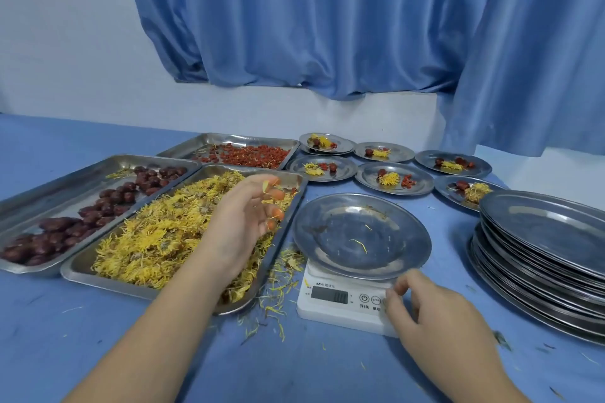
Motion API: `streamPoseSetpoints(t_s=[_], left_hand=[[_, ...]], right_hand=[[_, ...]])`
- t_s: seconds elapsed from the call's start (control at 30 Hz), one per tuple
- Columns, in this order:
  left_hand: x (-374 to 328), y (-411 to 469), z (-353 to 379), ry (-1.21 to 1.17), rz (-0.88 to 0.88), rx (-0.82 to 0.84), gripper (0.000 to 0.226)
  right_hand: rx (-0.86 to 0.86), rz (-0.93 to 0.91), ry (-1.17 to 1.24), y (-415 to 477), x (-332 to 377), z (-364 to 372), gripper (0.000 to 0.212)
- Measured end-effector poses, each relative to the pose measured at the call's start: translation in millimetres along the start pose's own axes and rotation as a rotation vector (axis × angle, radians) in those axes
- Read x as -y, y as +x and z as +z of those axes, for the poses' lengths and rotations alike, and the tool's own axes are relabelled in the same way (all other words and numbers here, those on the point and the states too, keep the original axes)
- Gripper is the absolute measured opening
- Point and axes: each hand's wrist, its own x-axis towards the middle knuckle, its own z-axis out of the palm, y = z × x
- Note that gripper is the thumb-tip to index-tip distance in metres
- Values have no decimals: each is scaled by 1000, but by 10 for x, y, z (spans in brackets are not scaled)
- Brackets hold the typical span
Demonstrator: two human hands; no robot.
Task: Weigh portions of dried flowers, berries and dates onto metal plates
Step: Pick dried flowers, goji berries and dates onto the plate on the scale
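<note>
A person portions dried tea ingredients at a blue-covered tabletop (98,353), with the flower step of a fresh portion in hand. The left grip (242,216) hangs over the tray (131,286) of dried flowers (157,232), fingers curled and pinching a wisp of yellow petals at the tips, just above the heap. The right grip (422,307) sits at the front right corner of the white scale (327,307), fingers bent beside the buttons and under the plate rim. Motion blur hides whether it holds or presses anything.

The metal plate (327,239) on the scale carries only a few stray petals, so this portion appears barely begun. The display (329,294) is lit, its figures too faint to read. The next move likely calls for carrying the pinch rightward from the tray to the plate, which lies close beside the left grip, then adding petals until the reading suits. Loose petals (278,271) already litter the cloth between tray and scale, so more may fall on the way.

Dates (65,232) and red berries (248,153) wait in their own trays, left of and behind the flowers. Several filled plates (393,178) stand beyond the scale, each showing all three ingredients. A tall stack of spare plates (540,255) rises at the right, under a blue curtain (327,26).
</note>
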Motion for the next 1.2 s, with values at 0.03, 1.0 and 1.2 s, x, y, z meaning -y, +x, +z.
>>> streamPoseSetpoints(t_s=[0.03, 1.0, 1.2], left_hand=[[-43, -22, -108, 53, 3, -14, 18], [-188, 1118, -1082, 1526, -108, 110, 30], [-205, 1274, -1125, 1561, -76, 129, 32]], right_hand=[[-2, -1, 2, 3, 9, 1, 23], [10, -117, 55, 5, 34, -64, 37], [0, -183, 108, -11, -66, -51, 34]])
